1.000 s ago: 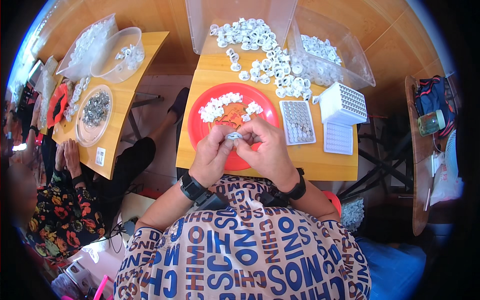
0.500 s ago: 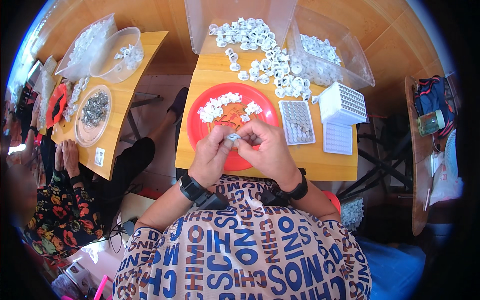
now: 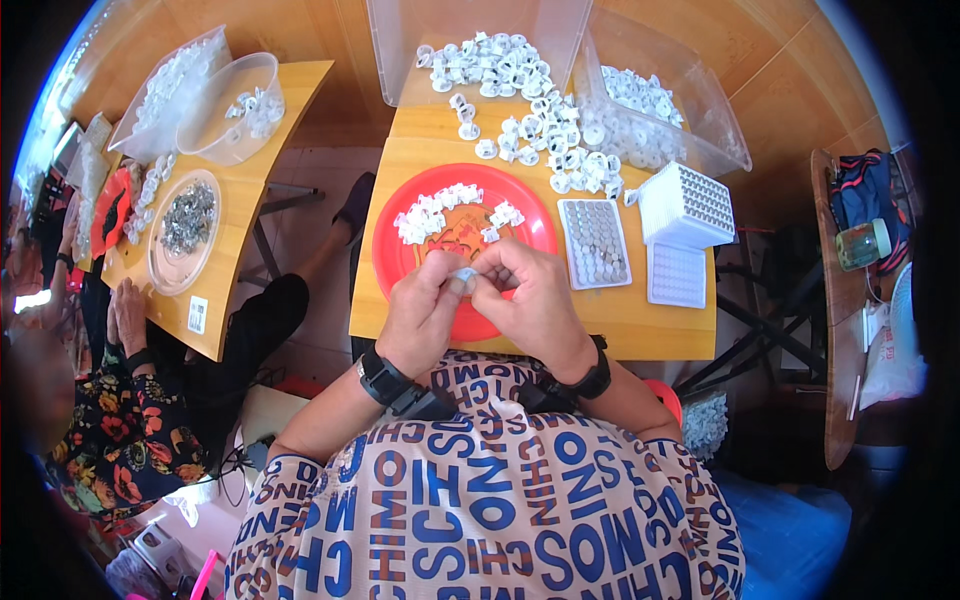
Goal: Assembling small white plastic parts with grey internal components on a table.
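Over the near part of a round red tray (image 3: pixel 533 215), my left hand (image 3: pixel 420 305) and my right hand (image 3: pixel 530 300) meet, fingertips pinched on one small white plastic part (image 3: pixel 464 274). Both hands are closed on it, and the fingers cover most of its shape. Small white plastic pieces lie on the tray in a larger pile (image 3: pixel 430 218) and a smaller one (image 3: pixel 503 218). Right of the tray sits a white tray of small round discs (image 3: pixel 597 247).
Assembled white round parts (image 3: pixel 540 125) spread across the table's far side, beside clear plastic bins (image 3: pixel 700 120). A stack of white slotted trays (image 3: pixel 688 208) stands at the right. On the left, a co-worker's hands (image 3: pixel 128 312) rest by another table with a dish of metal pieces (image 3: pixel 187 220).
My hands stay in nearly the same place over the tray, with only a slight shift of the fingers around the white part. The piles look the same.
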Available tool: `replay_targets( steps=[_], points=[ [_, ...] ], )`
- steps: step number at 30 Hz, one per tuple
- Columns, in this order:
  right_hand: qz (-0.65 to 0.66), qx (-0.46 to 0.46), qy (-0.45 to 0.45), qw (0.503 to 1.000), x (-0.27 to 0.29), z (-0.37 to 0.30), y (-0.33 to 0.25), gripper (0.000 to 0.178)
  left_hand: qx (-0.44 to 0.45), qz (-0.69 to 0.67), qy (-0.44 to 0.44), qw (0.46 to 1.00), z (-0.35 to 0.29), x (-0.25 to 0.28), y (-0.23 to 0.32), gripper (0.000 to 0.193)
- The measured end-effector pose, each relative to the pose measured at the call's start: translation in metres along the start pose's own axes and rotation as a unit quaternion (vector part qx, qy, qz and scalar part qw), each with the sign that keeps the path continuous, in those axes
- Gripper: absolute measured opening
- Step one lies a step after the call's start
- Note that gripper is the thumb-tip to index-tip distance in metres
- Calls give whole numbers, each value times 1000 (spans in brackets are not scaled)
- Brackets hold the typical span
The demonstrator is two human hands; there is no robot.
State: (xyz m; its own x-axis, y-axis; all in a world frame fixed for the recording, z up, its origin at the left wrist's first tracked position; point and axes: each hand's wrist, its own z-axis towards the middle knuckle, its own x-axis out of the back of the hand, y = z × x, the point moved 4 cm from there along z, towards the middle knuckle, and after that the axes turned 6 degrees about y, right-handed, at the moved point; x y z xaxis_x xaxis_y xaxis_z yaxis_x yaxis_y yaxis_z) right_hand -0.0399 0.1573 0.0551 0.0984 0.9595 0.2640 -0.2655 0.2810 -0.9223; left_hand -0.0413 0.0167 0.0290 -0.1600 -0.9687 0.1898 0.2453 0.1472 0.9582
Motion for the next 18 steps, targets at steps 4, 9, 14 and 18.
replay_targets(
  steps=[4, 9, 14, 18],
  points=[
    [26, -15, -45, 999, -4, 2, 0, 9, 37, -56, 7, 998, 0, 2, -10, 12],
    [31, -78, -103, 991, 3, 4, 1, 8, 91, -90, -9, 992, -1, 3, -14, 22],
    [-37, -20, 116, 992, 68, 30, 8, 6, 126, -140, -2, 982, -1, 10, -14, 36],
    [-64, 10, 309, 949, 174, 71, 7, 12, 134, -162, -18, 977, -2, 9, -21, 35]
  ],
)
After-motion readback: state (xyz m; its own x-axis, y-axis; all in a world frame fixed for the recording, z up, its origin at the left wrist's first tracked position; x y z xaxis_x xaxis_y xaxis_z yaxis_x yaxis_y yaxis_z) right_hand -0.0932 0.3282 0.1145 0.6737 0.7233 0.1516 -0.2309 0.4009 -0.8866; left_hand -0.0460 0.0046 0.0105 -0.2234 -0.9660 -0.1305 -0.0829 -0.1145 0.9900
